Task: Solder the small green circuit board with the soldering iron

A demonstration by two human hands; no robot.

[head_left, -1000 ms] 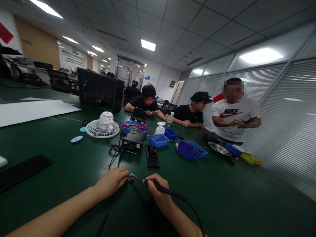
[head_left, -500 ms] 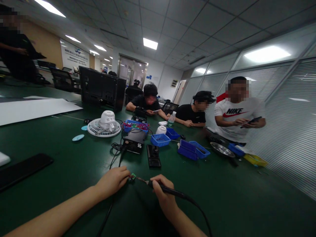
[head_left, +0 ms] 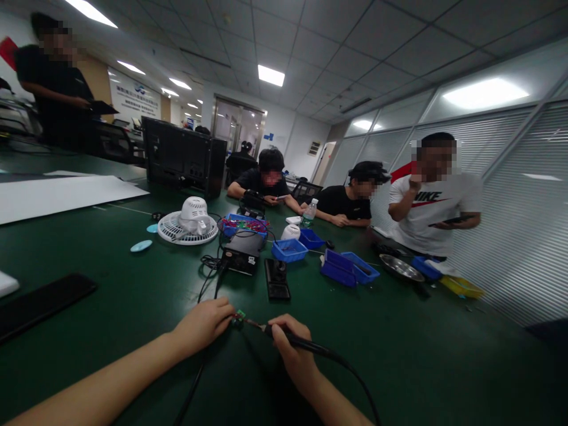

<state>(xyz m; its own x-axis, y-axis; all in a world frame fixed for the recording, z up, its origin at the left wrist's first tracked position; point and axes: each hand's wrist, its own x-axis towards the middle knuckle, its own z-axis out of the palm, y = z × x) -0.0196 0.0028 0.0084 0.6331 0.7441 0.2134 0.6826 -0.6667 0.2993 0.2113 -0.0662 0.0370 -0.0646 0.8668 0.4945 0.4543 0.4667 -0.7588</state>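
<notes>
My left hand (head_left: pixel 212 319) is closed at the left edge of a small green circuit board (head_left: pixel 240 315), with a red wire at its fingertips; exactly what the fingers pinch is too small to tell. In my right hand (head_left: pixel 293 343) is a black-handled soldering iron (head_left: pixel 306 344), held like a pen. Its thin tip points left and reaches the board or its wires; contact cannot be made out. A black cord runs from the handle toward the bottom edge. Beyond the hands sits a black box (head_left: pixel 241 253) with cables, beside a black stand (head_left: pixel 277 279).
A white fan part (head_left: pixel 189 228), blue bins (head_left: pixel 289 251), a bottle (head_left: pixel 309 213) and a metal dish (head_left: pixel 402 268) stand farther back on the green table (head_left: pixel 155 307). A black slab (head_left: pixel 44 305) lies at left. Several people are around the table.
The iron's tip and the board have shifted very slightly. Across the table, the person in white has raised a hand to the face. The standing person at left has moved right.
</notes>
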